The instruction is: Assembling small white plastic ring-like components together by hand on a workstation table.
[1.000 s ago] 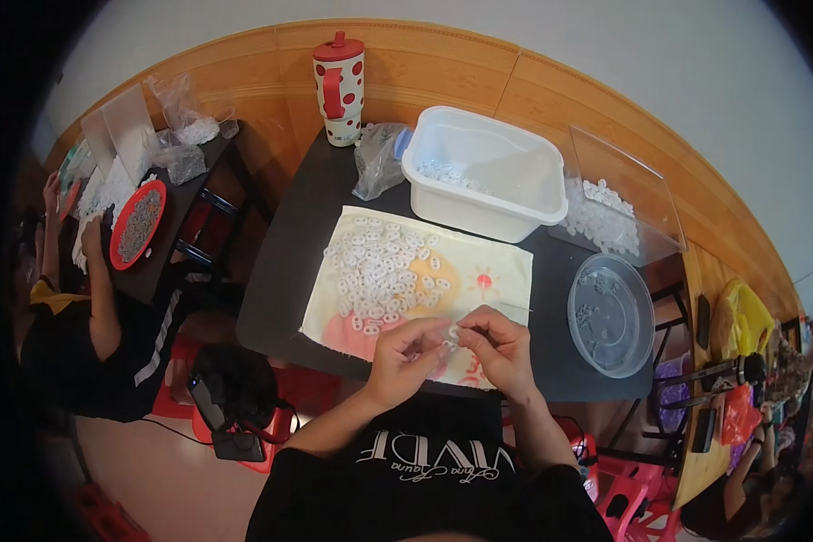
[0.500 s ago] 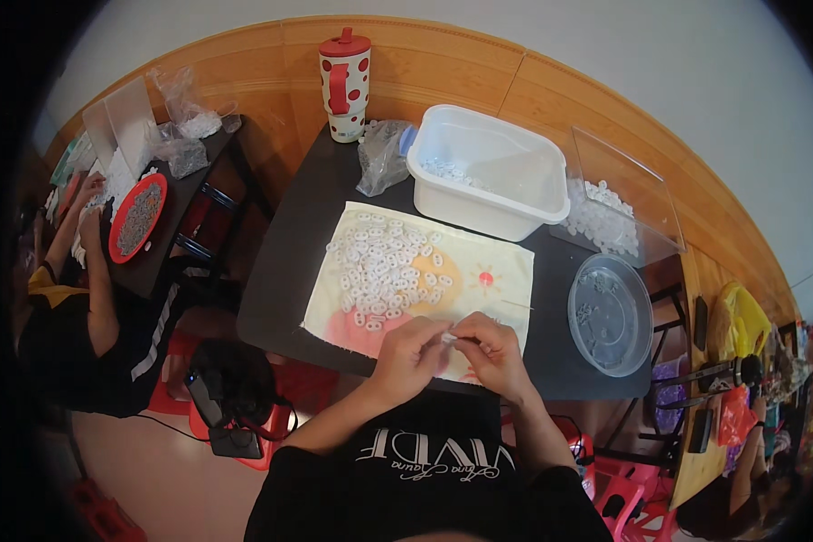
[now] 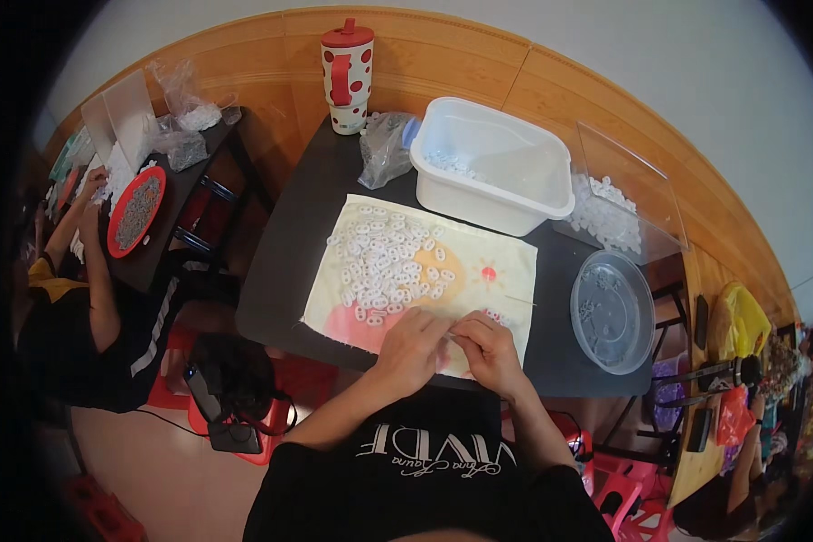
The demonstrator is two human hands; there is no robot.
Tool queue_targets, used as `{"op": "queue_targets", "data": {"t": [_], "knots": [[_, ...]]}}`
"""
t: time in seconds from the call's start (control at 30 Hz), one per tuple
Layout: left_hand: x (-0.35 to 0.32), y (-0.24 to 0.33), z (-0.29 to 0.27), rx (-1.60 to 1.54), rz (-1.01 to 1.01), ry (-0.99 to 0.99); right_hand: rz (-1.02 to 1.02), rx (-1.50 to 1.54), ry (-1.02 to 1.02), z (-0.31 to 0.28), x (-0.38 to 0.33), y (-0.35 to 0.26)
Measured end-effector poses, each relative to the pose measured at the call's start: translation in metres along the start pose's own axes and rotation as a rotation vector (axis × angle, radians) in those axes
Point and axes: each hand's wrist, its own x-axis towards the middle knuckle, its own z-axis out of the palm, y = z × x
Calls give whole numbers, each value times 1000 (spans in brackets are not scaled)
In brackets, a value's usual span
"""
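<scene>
Above the near edge of a cream cloth, my left hand and my right hand meet at the fingertips, both closed in a pinch. Between them is a small white plastic piece, mostly covered by the fingers. Spread over the cloth's left half lies a pile of white plastic pieces, each oval with two holes, just beyond my left hand. A thin needle-like rod rests near the cloth's right edge.
A white tub with small pieces inside stands behind the cloth. To the right are a round clear tray and a clear box of white pieces. A spotted tumbler and plastic bag sit back left. Another person works at left.
My fingers have closed in further over the small white piece, which shows less than before. Both hands stay at the cloth's near edge, and the view has shifted slightly.
</scene>
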Motion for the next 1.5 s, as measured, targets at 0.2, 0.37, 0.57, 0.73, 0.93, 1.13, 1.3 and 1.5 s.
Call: {"op": "queue_targets", "data": {"t": [0.2,0.37,0.57,0.73,0.93,1.13,1.3,1.5], "knots": [[-1,1,-2,-20,0,-32,-22,-26,5,0,-1,-2],[-3,2,0,-22,5,-4,-70,-111,-18,-2,-2,-3],[-5,-6,-5,-54,-31,-32,-135,-169,-43,2,4,-4],[2,-9,-13,-181,-19,-50,-181,-223,-41,-3,9,-12],[0,-12,-7,-122,47,-98,-245,-256,-33,-4,-2,-8],[-7,-7,-13,-77,58,-105,-286,-196,-1,14,-14,4],[2,-12,-10,-139,77,-140,-274,-224,-11,10,-14,3],[8,-12,-12,-154,73,-151,-286,-205,-51,10,-10,9]]}}
